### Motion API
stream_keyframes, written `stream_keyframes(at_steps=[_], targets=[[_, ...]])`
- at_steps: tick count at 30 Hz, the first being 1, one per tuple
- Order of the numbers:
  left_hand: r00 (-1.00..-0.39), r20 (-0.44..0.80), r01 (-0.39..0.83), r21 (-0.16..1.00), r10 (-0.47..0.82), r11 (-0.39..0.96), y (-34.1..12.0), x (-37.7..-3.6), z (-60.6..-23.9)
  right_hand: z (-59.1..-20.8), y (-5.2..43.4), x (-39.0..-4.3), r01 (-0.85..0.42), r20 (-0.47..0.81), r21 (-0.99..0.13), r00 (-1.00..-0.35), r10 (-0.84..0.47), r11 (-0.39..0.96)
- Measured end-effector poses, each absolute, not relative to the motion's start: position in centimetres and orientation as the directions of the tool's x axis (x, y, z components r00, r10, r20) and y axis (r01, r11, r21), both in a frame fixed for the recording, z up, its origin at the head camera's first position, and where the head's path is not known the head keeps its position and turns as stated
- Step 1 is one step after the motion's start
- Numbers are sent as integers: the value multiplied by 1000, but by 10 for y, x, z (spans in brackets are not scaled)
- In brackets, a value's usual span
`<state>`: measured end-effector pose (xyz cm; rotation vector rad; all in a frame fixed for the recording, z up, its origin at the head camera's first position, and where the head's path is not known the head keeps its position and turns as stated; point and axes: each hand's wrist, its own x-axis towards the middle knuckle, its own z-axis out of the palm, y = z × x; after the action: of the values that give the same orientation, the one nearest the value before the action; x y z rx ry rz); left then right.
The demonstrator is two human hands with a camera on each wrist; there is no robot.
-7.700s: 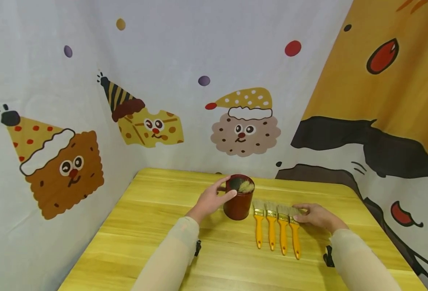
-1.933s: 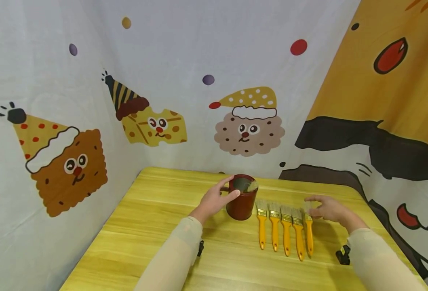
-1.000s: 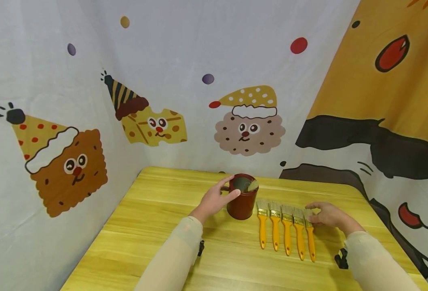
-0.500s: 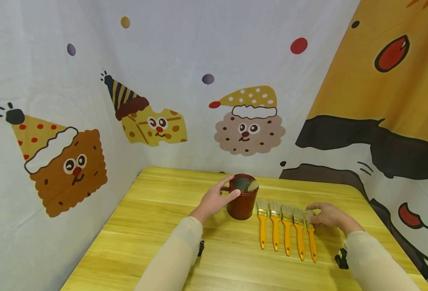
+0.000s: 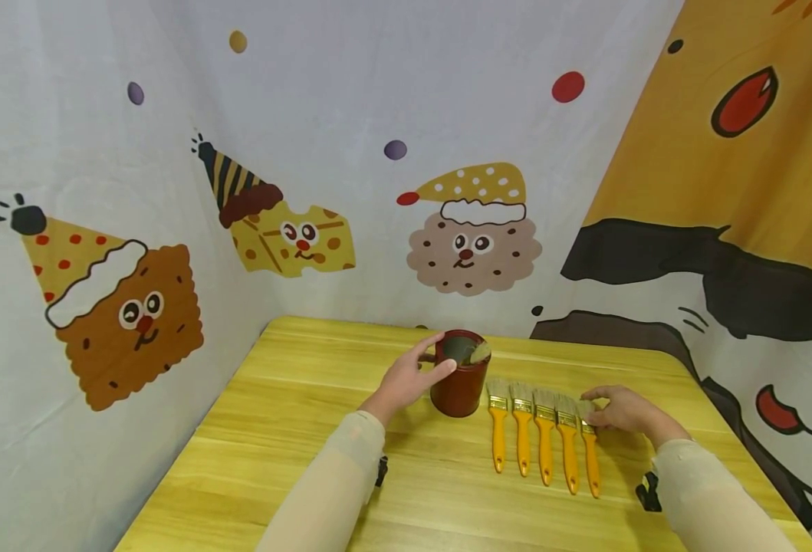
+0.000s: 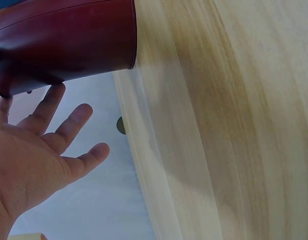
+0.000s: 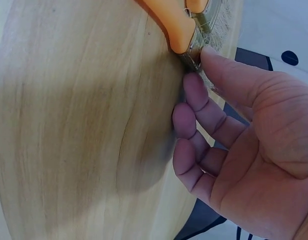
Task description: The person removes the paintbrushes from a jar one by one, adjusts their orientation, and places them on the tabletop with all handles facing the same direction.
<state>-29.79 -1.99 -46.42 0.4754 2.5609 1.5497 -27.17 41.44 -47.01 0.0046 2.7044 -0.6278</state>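
Observation:
A dark red cylindrical cup (image 5: 457, 391) stands upright on the table, a pale bristle head (image 5: 479, 353) showing inside it at the right. My left hand (image 5: 406, 382) holds the cup at its left side, thumb near the front rim; in the left wrist view some fingers spread away from its wall. To the cup's right, several paintbrushes with orange handles lie in a row, bristles away from me. At the right end, my right hand (image 5: 624, 410) pinches the last paintbrush (image 5: 592, 464) near its metal ferrule, thumb partly covering the bristles. The other paintbrushes (image 5: 546, 452) lie close beside it.
The wood-grain table (image 5: 295, 429) reaches back to a white cloth backdrop (image 5: 350, 100) printed with cartoon figures. Black straps or mounts show at both wrists. The cup is close to the table's far edge.
Since the earliest frame, one more paintbrush has come from the cup to the row's right end. It has since shifted slightly and lies alongside the others. The left hand stays on the cup.

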Motion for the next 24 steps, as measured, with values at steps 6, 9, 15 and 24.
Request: stream_keyframes(at_steps=[6,9,15,24], targets=[[-944,70,213,877,324,430,-20,-299,-465,-472,416,-271,53,-331,-420,-938,-99,906],[-942,75,219,874,326,433,-20,-299,-465,-472,417,-270,43,-326,-418,-939,-105,907],[-942,76,219,875,326,431,-21,-299,-465,-471,415,-270,55,-335,-421,-937,-99,906],[-944,68,208,880,322,426,-21,-297,-463,-469,415,-268,65,-345,-411,-934,-89,909]])
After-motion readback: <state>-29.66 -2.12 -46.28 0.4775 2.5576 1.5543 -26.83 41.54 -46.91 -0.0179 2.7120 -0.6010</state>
